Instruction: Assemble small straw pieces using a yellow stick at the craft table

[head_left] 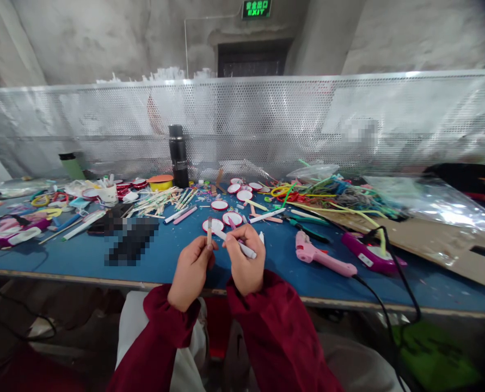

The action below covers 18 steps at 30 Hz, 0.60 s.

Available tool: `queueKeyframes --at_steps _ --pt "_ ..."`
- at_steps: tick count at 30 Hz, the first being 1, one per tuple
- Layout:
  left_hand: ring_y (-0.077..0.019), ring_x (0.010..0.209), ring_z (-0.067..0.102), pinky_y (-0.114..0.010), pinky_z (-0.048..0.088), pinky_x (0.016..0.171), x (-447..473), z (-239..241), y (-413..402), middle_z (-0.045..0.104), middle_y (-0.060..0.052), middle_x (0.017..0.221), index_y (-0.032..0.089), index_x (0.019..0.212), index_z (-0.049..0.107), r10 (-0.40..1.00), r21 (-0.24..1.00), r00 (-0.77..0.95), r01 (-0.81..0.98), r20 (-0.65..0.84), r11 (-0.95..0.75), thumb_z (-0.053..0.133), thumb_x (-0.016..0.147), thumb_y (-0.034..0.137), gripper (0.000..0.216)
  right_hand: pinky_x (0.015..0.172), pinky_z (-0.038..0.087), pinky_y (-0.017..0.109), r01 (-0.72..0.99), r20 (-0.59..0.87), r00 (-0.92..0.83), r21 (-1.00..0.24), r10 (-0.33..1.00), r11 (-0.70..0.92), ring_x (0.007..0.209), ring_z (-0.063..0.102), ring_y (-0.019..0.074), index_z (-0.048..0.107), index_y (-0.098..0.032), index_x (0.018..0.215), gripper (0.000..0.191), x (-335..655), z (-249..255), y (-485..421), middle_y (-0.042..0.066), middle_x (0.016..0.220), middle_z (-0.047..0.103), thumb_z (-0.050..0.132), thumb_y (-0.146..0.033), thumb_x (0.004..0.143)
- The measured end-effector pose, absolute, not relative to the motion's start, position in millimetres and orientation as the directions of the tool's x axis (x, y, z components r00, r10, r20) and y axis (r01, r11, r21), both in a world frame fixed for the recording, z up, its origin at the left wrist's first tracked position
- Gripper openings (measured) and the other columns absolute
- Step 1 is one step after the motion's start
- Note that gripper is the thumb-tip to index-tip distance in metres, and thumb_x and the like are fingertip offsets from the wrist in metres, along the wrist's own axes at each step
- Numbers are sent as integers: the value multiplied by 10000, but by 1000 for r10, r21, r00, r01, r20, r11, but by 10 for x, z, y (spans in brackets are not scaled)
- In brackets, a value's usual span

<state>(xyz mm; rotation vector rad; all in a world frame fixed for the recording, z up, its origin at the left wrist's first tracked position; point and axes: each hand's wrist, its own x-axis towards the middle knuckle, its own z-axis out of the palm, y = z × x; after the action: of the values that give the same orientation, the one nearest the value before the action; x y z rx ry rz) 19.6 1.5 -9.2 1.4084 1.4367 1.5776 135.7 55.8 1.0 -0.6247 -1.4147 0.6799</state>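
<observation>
My left hand [191, 269] is closed around a short tan stick [209, 230], held upright between thumb and fingers. My right hand [245, 256] grips a white tube-like stick [237, 244] that lies across the fingers, with a pink piece poking up near its top. Both hands hover close together over the near edge of the blue table [83, 256]. Just beyond them lie several round red-rimmed white discs [220, 205].
A pink glue gun [321, 256] and a purple glue gun [368, 255] lie to the right with black cords. A black bottle [178, 155] stands at the back. Coloured sticks, wires [327, 190], cardboard [430, 239] and a perforated metal screen [266, 120] fill the rest.
</observation>
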Motion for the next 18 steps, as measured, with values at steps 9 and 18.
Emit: queueKeyframes --at_steps 9,18 --pt "-123 577 409 -254 303 570 207 -77 3 492 47 600 182 888 593 903 936 -286 241 321 -257 498 950 461 302 650 414 302 -45 664 39 -745 747 665 695 536 168 574 -224 701 176 1362 16 551 -2 699 602 585 -261 872" --pt "-122 572 415 -253 307 566 203 -80 11 499 45 595 178 893 594 903 938 -286 233 320 -259 503 955 456 299 650 422 301 -30 678 56 -732 733 680 694 542 167 570 -231 691 175 1352 6 558 -4 696 601 588 -259 863"
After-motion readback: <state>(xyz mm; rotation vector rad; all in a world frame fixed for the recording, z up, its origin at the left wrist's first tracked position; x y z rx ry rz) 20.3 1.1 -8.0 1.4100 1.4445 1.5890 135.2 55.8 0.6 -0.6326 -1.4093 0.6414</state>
